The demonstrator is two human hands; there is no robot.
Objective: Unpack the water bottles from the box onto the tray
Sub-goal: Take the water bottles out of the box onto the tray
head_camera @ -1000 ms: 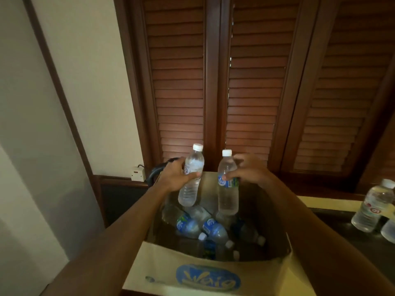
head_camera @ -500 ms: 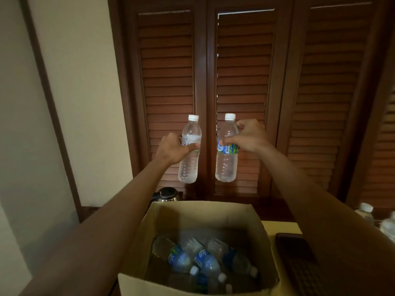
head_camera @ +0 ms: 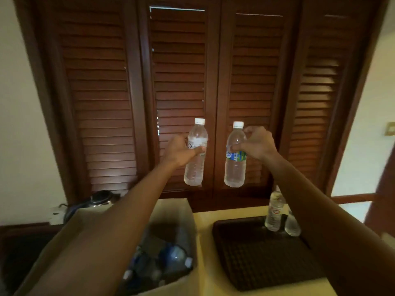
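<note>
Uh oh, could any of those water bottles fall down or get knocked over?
Maybe. The right hand pinches its bottle high up with only fingertips, so it might slip. Two bottles already stand at the far corner of the tray, right beside the right forearm, so lowering that arm could tip them. The left hand seems to hold its bottle more firmly.

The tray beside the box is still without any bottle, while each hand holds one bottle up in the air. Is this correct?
Not quite: the head view shows the tray already has two bottles at its far right corner. Each hand does hold one bottle.
</note>
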